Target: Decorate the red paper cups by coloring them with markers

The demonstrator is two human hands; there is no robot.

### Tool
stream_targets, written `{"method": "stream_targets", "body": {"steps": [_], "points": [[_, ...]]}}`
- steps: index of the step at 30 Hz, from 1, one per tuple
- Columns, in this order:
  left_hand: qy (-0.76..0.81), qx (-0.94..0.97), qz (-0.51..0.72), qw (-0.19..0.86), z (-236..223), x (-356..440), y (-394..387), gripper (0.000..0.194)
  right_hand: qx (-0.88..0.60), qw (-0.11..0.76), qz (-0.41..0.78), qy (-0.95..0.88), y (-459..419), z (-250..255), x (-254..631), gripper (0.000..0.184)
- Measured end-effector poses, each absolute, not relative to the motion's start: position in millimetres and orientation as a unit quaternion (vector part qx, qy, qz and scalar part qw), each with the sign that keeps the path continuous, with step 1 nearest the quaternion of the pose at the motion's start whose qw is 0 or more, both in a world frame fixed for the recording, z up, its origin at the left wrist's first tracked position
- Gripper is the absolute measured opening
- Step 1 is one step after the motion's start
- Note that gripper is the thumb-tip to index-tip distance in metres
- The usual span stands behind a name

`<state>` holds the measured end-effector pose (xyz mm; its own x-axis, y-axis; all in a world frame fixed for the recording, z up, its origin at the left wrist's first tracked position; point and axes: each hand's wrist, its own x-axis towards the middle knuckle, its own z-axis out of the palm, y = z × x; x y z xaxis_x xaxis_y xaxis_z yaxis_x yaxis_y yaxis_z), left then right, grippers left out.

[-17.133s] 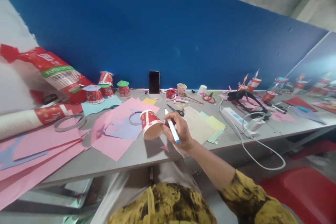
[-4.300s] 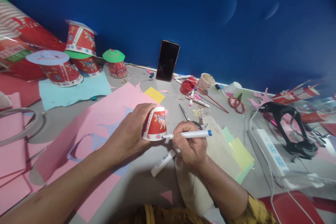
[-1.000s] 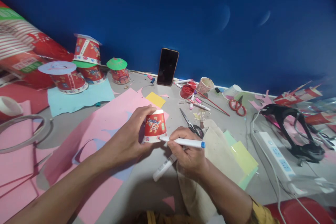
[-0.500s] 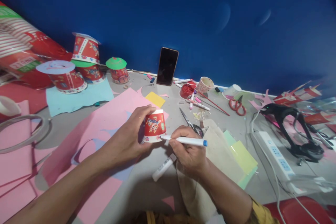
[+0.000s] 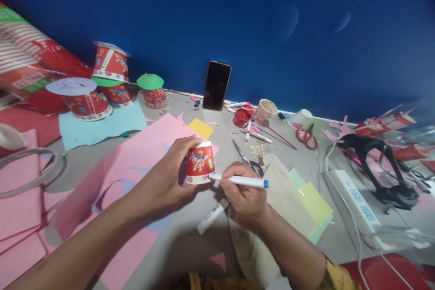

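Note:
My left hand (image 5: 166, 179) is wrapped round a small red paper cup (image 5: 200, 163) that stands upside down on the grey table (image 5: 190, 244). My right hand (image 5: 244, 195) is closed on a white marker with a blue end (image 5: 243, 181), held level, its tip against the cup's lower rim. A white marker cap or second marker (image 5: 211, 216) lies on the table just below my right hand. Under the cup lies a large pink paper sheet (image 5: 136, 154) with cut-out shapes.
Decorated red cups (image 5: 102, 86) stand on a light blue sheet at back left. A black phone (image 5: 216, 85) leans on the blue wall. Scissors (image 5: 246, 159), red scissors (image 5: 306, 135), markers, a red paint cup (image 5: 242, 117), a power strip (image 5: 353, 197) and stacked papers (image 5: 306, 204) lie to the right.
Hardly anything differs over the last second: my right hand and the marker have shifted slightly along the cup's rim, and my left hand keeps its hold on the cup.

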<state>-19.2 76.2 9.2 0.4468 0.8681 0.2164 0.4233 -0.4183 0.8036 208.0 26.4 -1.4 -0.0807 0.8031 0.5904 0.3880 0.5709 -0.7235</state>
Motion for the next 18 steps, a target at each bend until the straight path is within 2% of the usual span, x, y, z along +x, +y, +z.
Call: {"method": "stream_targets", "body": {"steps": [18], "points": [[0.417, 0.788, 0.318, 0.323, 5.4, -20.7, 75.8, 0.073, -0.411, 0.519, 0.21, -0.72, 27.3, -2.3, 208.8, 0.011]]}}
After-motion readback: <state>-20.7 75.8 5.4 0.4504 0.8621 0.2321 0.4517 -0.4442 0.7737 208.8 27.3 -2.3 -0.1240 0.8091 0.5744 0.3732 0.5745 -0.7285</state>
